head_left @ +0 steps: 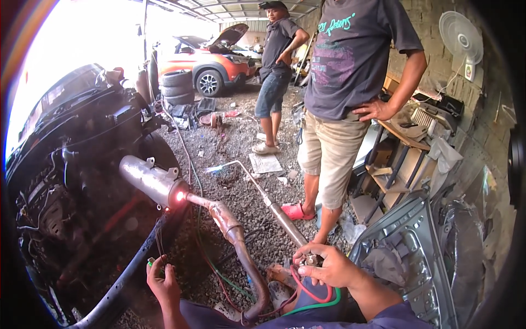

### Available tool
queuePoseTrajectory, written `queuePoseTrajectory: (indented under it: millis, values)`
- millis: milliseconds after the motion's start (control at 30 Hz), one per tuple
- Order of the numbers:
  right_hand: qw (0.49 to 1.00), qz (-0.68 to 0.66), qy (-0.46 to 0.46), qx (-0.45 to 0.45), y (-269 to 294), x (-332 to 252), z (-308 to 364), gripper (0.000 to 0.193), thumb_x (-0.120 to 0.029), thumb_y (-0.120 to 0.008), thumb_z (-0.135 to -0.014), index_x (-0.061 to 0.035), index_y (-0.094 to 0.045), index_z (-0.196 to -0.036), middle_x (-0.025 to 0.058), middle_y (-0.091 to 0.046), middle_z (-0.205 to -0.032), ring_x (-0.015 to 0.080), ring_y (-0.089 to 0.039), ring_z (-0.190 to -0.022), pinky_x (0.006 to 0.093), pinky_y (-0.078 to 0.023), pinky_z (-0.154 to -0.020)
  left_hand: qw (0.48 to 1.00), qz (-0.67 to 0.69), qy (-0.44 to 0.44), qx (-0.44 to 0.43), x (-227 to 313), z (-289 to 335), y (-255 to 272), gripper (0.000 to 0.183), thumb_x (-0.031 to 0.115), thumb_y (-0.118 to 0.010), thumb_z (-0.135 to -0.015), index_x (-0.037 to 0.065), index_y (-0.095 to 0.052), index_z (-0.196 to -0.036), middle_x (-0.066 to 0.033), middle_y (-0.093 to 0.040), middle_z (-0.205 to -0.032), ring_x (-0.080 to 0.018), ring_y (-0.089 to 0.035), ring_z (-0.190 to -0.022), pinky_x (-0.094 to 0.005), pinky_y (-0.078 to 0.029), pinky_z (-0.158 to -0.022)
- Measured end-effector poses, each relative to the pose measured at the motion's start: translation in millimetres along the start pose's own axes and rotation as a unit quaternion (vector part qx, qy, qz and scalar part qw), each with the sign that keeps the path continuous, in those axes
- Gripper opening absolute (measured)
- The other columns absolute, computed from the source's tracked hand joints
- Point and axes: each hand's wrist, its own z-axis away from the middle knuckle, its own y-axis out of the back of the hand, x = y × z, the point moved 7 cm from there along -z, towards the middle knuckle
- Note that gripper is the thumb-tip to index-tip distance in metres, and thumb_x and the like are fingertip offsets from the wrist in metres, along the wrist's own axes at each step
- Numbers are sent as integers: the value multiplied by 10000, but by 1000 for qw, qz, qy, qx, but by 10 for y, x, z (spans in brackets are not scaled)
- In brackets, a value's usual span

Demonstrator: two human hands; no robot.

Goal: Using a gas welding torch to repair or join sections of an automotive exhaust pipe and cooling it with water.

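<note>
My right hand [334, 267] is closed around the valve end of a gas torch [285, 222], with its fingers at the brass knobs. The torch's long tube bends near its tip, where a pale blue-white flame shows. A red hose [323, 300] and a green hose [329, 308] run from the valve end. Thin wire rods [159, 238] point upward from the pinched fingers of my left hand [164, 282]; a small green piece also shows there. Before me lies an exhaust pipe [234, 236] joined to a silver muffler [148, 178]; a spot at their joint glows orange.
An opened-up car front [71, 148] fills the left side. Close ahead stands a person [350, 82]; another person [276, 60] is farther back. A car door panel [411, 263] and a wooden shelf [397, 170] are at right. Hoses cross the gravel, with stacked tires [177, 88] behind.
</note>
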Motion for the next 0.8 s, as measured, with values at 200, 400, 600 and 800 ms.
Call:
queuePoseTrajectory:
  millis: [200, 400, 600, 800]
  values:
    - [999, -19, 44, -7, -22, -43, 0, 332, -184, -839, -1049, -92, -708, -1340, -24, -697, -851, 40, -657, -671, 237, -538, -576, 1000, 5, 2, 6, -29, 92, 92, 261, -32, -657, -1037, -70, -764, -1271, -92, -665, -1272, -133, -702, -1004, -279, -628, -807]
    - [998, -42, 27, -30, -54, -175, -2, 326, -132, -814, -1059, -75, -684, -1352, -30, -704, -872, 40, -671, -694, 218, -530, -562, 999, 46, 5, 15, -55, 133, 167, 290, -68, -653, -1008, -89, -749, -1280, -91, -637, -1246, -133, -688, -975, -267, -599, -790]
    - [991, -104, 82, -29, -95, -401, 43, 314, -110, -812, -1053, -71, -679, -1335, 6, -718, -940, 55, -690, -710, 225, -545, -566, 990, 136, 48, 7, 137, 148, 91, 329, -11, -646, -1017, -74, -751, -1322, -76, -693, -1214, -117, -700, -887, -266, -574, -781]
    - [985, -73, 129, -89, -254, -647, 60, 371, -149, -838, -1042, -68, -671, -1362, -18, -692, -908, 47, -671, -692, 223, -564, -632, 969, 229, 81, -54, 657, 199, -102, 455, 90, -715, -1083, 15, -693, -1531, -22, -738, -973, -88, -646, -804, -232, -504, -725]
